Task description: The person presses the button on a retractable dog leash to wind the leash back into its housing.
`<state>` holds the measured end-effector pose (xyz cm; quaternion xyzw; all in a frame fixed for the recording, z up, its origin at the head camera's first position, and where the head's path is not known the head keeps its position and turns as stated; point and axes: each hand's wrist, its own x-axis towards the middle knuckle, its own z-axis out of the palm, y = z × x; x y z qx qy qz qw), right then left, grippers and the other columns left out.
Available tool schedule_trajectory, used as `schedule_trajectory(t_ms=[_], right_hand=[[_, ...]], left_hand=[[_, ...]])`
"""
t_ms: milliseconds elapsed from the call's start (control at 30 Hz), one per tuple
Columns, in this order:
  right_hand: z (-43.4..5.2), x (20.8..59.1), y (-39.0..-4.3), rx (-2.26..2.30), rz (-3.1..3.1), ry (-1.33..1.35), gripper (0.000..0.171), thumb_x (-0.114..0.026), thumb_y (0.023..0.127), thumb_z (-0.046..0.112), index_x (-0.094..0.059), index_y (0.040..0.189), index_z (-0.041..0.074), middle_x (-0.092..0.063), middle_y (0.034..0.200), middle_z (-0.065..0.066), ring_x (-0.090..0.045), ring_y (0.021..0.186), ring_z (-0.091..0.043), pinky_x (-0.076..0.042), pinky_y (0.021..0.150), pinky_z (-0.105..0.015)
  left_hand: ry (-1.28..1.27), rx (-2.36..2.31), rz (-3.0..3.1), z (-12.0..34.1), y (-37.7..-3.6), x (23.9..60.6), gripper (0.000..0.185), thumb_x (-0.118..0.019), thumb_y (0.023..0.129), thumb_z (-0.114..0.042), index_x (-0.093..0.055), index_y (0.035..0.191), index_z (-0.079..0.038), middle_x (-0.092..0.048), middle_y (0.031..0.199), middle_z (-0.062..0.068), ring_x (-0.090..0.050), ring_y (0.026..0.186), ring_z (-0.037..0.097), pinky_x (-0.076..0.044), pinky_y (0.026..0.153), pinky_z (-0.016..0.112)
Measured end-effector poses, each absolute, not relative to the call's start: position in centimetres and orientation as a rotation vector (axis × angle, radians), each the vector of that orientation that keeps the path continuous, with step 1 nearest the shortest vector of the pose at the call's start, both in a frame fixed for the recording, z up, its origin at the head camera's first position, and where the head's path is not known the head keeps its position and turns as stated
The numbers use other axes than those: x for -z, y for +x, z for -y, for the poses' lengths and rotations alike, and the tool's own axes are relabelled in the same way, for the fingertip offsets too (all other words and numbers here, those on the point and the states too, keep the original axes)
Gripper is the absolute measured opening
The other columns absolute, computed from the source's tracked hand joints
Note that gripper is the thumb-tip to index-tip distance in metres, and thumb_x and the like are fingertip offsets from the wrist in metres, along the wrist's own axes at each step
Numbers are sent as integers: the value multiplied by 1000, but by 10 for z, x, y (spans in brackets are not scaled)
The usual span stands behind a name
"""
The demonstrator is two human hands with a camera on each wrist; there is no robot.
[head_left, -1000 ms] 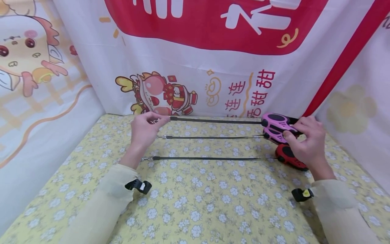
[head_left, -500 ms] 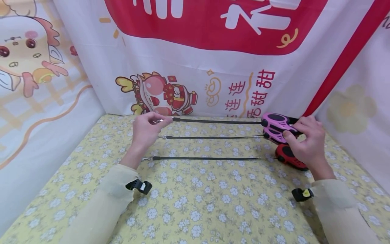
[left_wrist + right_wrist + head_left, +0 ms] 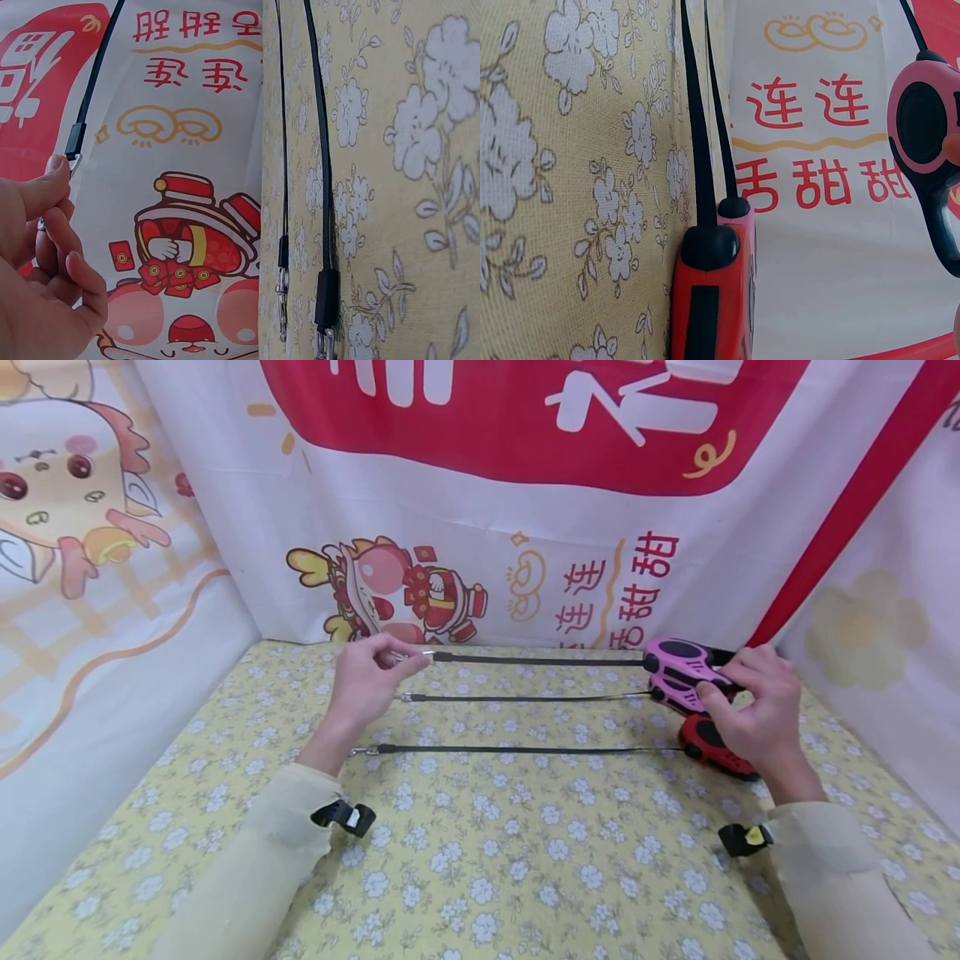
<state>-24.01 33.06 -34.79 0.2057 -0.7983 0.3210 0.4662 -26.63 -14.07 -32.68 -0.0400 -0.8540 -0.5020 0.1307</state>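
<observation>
My right hand (image 3: 759,703) grips a pink and black retractable dog leash (image 3: 677,654), its thumb across the casing. From that casing a black strap (image 3: 540,661) runs straight to the left, raised off the cloth. At its far end my left hand (image 3: 366,681) pinches the silver snap clip (image 3: 76,162) between thumb and fingers. Under the held casing lies a second pink leash (image 3: 672,693), partly covered in the head view. Nearer me rests a red retractable leash (image 3: 714,745), just below my right hand.
Two more black straps lie stretched across the flowered tablecloth (image 3: 495,852), ending in metal clips (image 3: 367,750) at the left. A white printed curtain (image 3: 465,510) rises behind the table, with further printed cloth on both sides.
My left hand has shifted slightly to the right with the clip, and the stretch of strap between the hands is shorter. My right hand and the lying leashes keep their places.
</observation>
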Motion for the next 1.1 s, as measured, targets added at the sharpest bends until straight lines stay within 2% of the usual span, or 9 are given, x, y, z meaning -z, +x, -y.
schedule_trajectory(t_ms=[133, 233, 467, 700, 900, 1100], right_hand=[[-330, 348, -240, -769, 1965, 503, 33, -66, 80, 23, -62, 61, -4, -54, 71, -16, -36, 86, 0, -20, 82, -27], [-330, 347, -239, -760, 1975, 504, 34, -66, 81, 23, -63, 62, -4, -55, 71, -16, -36, 87, -1, -20, 82, -28], [-327, 345, -238, -745, 1990, 515, 35, -64, 82, 25, -62, 63, -4, -54, 71, -16, -37, 86, -3, -21, 83, -29], [-326, 345, -238, -744, 1986, 521, 37, -64, 83, 26, -62, 63, -5, -54, 71, -16, -36, 87, -1, -21, 83, -29], [-326, 345, -238, -751, 1973, 529, 38, -65, 82, 27, -64, 65, -7, -56, 73, -18, -36, 89, 1, -21, 83, -29], [-325, 343, -238, -748, 1964, 543, 38, -65, 82, 27, -63, 65, -7, -55, 73, -19, -36, 88, 1, -22, 83, -30]], left_hand=[[-168, 1413, 2494, 139, -267, 328, 27, -78, 98, -38, -78, 114, -17, -53, 75, 2, -48, 68, 21, -40, 58, 30], [-198, 1353, 2503, 139, -268, 330, 30, -76, 99, -39, -79, 119, -16, -53, 77, 3, -48, 68, 22, -39, 57, 30], [-320, 1261, 2552, 140, -268, 333, 33, -70, 104, -37, -78, 125, -13, -54, 87, 7, -50, 73, 25, -40, 60, 31], [-389, 1268, 2555, 138, -269, 331, 27, -60, 109, -32, -71, 121, -10, -61, 106, 8, -58, 89, 23, -50, 73, 35], [-391, 1346, 2585, 134, -266, 329, 27, -55, 112, -33, -64, 122, -9, -63, 93, 10, -61, 78, 27, -49, 64, 33], [-399, 1352, 2586, 133, -266, 328, 28, -57, 111, -35, -63, 122, -10, -66, 100, 10, -67, 87, 38, -51, 67, 33]])
